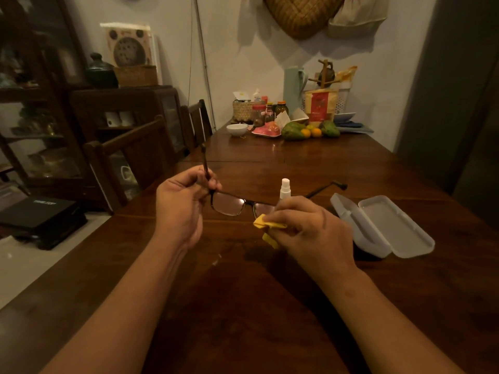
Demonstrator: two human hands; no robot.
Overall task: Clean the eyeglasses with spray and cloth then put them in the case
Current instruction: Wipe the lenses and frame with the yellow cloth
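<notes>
eyeglasses (229, 205) one, cloth (260, 222) one, case (388, 225) one

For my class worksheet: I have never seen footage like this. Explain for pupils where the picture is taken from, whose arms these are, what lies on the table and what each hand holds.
There is no machine here. The single picture comes from a wide-angle camera worn on a person's head, looking forward and down, so the two bare arms are the wearer's own. The left hand grips the eyeglasses near one hinge. The right hand pinches a yellow cloth against one lens. On the wooden table, a white spray bottle stands just behind that hand, and an open case lies to its right. Fruit sits at the far end.
</notes>
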